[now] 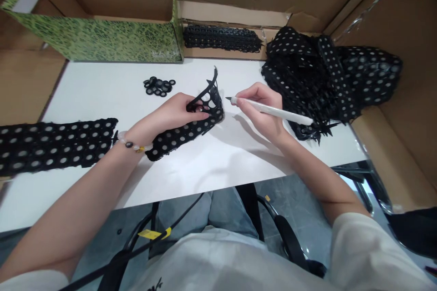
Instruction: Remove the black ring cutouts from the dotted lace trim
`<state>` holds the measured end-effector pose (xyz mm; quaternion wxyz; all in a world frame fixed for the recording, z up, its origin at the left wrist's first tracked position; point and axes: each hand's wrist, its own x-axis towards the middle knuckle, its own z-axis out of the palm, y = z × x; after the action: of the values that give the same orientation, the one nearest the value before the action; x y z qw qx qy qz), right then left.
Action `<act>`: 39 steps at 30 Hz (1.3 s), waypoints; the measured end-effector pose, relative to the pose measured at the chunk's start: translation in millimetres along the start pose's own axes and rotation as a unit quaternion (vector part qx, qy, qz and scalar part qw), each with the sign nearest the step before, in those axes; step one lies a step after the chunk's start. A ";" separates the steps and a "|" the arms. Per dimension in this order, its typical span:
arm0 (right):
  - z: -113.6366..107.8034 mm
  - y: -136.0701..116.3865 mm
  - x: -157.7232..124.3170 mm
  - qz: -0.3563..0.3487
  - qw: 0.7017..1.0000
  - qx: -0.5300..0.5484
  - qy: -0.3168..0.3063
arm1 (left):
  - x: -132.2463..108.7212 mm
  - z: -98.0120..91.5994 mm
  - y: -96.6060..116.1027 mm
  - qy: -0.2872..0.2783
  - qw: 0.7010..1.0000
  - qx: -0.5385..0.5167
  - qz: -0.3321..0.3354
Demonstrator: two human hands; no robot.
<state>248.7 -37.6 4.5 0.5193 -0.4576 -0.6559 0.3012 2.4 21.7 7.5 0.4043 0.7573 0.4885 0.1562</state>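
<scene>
Your left hand [174, 113], with a beaded bracelet [131, 144] at its wrist, is closed in a firm pinch on a piece of black perforated lace trim [184, 134]. The piece sits at the centre of the frame, its far end curled up off the white table [211, 177]. Your right hand [257, 111] grips a white-handled craft knife [269, 111] like a pen, and its dark tip sits just beside the raised edge of the trim without touching it.

As for what is done, a small cluster of black rings [159, 86] lies loose on the table, upper centre of the frame, just beyond your left hand. They look like pieces already cut free from the trim, though that is only a judgement from how they lie.

Much more material remains in long form. A wide strip of the same trim [54, 145] stretches along the left edge of the frame, a large heap [327, 72] fills the upper right, and a narrower folded band [221, 38] lies at the top centre, beside a green patterned box [92, 41]. Next to these, the rings make up only a small share, so most of the trim looks untouched.
</scene>
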 end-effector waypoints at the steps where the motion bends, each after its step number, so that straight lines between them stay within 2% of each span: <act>1: -0.6 -1.4 -0.5 -0.016 1.000 0.011 -0.001 | -3.2 -1.6 5.6 -0.022 1.000 -0.014 0.009; 3: -1.6 -1.8 -1.0 -0.043 0.999 0.023 0.005 | -10.2 -6.5 16.0 -0.098 0.994 -0.043 0.023; 6: -4.5 2.0 0.8 -0.066 0.996 0.030 0.054 | -17.9 -14.5 24.8 -0.218 0.973 -0.066 0.033; 8: -6.9 4.8 3.6 -0.083 0.992 0.050 0.080 | -18.3 -16.9 23.6 -0.243 0.968 -0.042 0.033; 10: -8.1 5.9 6.2 -0.090 0.990 0.072 0.076 | -14.9 -16.2 17.4 -0.219 0.975 0.005 0.026; 12: -7.1 5.1 7.4 -0.066 0.994 0.079 0.045 | -9.6 -13.3 9.6 -0.172 0.984 0.050 0.010; 17: 3.9 4.0 1.9 0.064 0.990 0.063 -0.110 | -2.4 -5.2 1.5 -0.116 0.988 0.097 -0.038; 20: 13.3 7.9 -2.6 0.098 0.981 0.025 -0.167 | -3.5 -0.4 4.2 -0.097 0.988 0.112 -0.048; 24: 22.7 16.1 -4.5 0.092 0.983 -0.017 -0.161 | -5.0 5.2 7.8 -0.082 0.988 0.121 -0.044; 30: 24.5 22.4 -4.0 0.081 0.983 -0.004 -0.165 | -4.3 8.8 10.2 -0.073 0.986 0.143 -0.054; 39: 28.8 22.9 -5.0 0.073 0.984 -0.020 -0.161 | -0.1 11.7 -2.8 -0.107 0.989 0.094 -0.035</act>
<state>227.9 -30.7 -25.6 0.3742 -0.4596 -0.7020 0.3949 8.0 16.8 -1.9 0.3865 0.7867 0.4812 0.0138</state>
